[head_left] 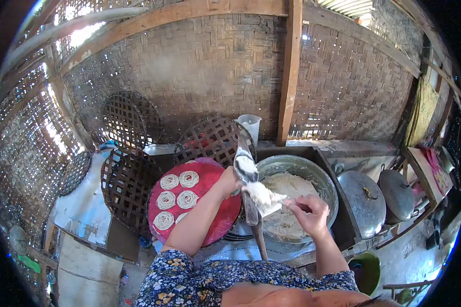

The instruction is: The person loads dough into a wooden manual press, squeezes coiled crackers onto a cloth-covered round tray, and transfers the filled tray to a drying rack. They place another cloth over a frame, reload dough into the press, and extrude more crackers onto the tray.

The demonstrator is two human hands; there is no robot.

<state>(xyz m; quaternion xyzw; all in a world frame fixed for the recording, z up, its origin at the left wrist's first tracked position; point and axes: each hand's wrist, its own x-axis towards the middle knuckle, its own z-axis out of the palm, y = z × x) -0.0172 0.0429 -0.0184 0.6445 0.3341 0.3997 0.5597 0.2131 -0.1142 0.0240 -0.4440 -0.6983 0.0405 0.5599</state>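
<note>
My left hand (229,183) is closed round the side of a long wooden press (251,211), above the gap between the red tray and the basin. White dough fills the hollow in the press. My right hand (311,212) pinches the thin handle of what looks like a spoon (286,200); dough hides its head. A lump of dough (261,194) hangs there, touching the press. Below and to the right, a large metal basin (332,192) holds more dough (292,187). On the left, the round red tray (217,217) carries several coiled dough nests (188,199).
Woven baskets (125,189) stand left of and behind the tray. A white plastic jug (250,125) is near the bamboo wall (200,77). Two lidded metal pots (362,202) sit right of the basin. A wooden post (291,77) rises behind it. A green bucket (372,271) stands low at right.
</note>
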